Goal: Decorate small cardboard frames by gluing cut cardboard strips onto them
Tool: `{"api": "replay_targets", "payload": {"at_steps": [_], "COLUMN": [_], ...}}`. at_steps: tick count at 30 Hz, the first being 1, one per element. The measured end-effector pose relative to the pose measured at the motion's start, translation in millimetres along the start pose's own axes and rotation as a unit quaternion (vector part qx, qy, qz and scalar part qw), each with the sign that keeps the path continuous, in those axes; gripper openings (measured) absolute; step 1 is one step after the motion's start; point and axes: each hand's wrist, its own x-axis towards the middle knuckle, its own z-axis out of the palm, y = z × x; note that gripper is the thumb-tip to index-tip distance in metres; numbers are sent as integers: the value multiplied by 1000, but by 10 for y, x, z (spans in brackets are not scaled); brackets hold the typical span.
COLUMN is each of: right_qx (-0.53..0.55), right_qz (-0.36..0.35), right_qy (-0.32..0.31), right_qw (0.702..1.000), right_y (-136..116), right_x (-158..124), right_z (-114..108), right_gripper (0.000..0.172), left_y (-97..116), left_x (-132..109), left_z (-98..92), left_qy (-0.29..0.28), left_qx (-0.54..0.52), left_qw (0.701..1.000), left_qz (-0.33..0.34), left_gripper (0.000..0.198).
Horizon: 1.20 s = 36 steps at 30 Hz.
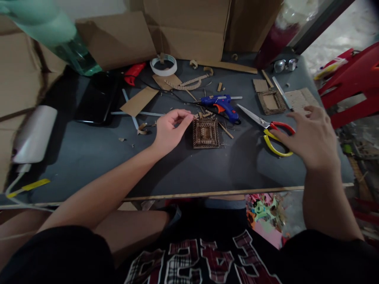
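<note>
My left hand (173,130) is closed in a pinch, thumb against forefinger, with the tip of a small cardboard piece (196,116) showing at the fingertips. Just right of it, a square stepped piece of layered corrugated cardboard (206,134) lies on the table. My right hand (316,136) is open, its thumb stretched over the scissors (280,138) with red and yellow handles. Their blades point up and left. Beyond that hand's fingers are a ridged cardboard sheet (299,98) and a small square cardboard frame (271,102).
A blue glue gun (220,103) lies behind the stepped piece, among cardboard scraps. Farther back are a tape roll (163,65) and a ridged strip (186,85). A black phone (97,98) and a white power bank (36,134) lie left. Glasses (285,65) and a dark-red bottle (278,37) stand back right.
</note>
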Motion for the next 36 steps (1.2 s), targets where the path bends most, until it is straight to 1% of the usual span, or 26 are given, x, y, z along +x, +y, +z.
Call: {"api": "replay_targets", "payload": {"at_steps": [1, 2, 3, 4, 5, 7, 8, 10, 12, 13, 15, 17, 20, 22, 24, 27, 32, 33, 36], "right_qx": [18, 38, 66, 97, 128, 153, 156, 146, 113, 98, 94, 109, 108, 95, 89, 92, 105, 105, 105], "right_qz": [-23, -40, -54, -61, -39, -8, 4, 22, 36, 34, 21, -3, -58, -94, -116, -130, -133, -133, -138], "right_qy": [23, 23, 5, -30, -35, -71, -86, -108, -108, -96, -66, -29, 12, 19, 18, 5, -4, -2, 3], "right_qw": [999, 998, 996, 993, 990, 986, 984, 983, 987, 990, 993, 994, 992, 991, 989, 987, 986, 986, 985], "right_y": [-73, -175, -296, -428, -560, -798, -897, -1057, -1179, -1227, -1292, -1300, -1213, -1125, -1045, -961, -899, -895, -901], "right_x": [22, 55, 101, 161, 235, 411, 504, 672, 785, 816, 829, 797, 713, 655, 609, 578, 592, 593, 577], "right_z": [42, 89, 140, 195, 253, 372, 434, 561, 689, 747, 826, 820, 653, 519, 451, 509, 702, 722, 750], "right_gripper": [54, 51, 49, 48, 45, 43, 46, 57, 67, 68, 61, 54, 50, 47, 47, 48, 52, 52, 53], "left_y": [3, 11, 21, 31, 40, 47, 47, 40, 27, 18, -7, -36, -54, -41, -24, -26, -113, -129, -155], "left_x": [3, 5, 6, 7, 9, 15, 19, 30, 44, 53, 75, 101, 126, 122, 107, 101, 150, 156, 153], "left_z": [8, 13, 16, 16, 14, 8, 3, -8, -19, -25, -30, -27, -15, -11, -11, -13, -24, -31, -47], "left_qy": [0, -2, -5, -9, -11, -9, -2, 7, 4, 1, 1, 16, 50, 71, 83, 92, 92, 91, 88], "left_qx": [-8, -15, -23, -33, -46, -72, -82, -84, -67, -56, -46, -63, -99, -103, -94, -83, -114, -127, -165], "left_qw": [1000, 1000, 999, 998, 997, 995, 994, 995, 998, 998, 999, 998, 992, 988, 988, 989, 985, 984, 982], "left_qz": [-12, -22, -34, -46, -58, -72, -70, -46, -15, -4, 0, -15, -65, -86, -88, -84, -94, -82, -19], "left_gripper": [30, 30, 29, 28, 27, 27, 28, 28, 28, 29, 32, 37, 43, 43, 40, 30, 3, 2, 12]}}
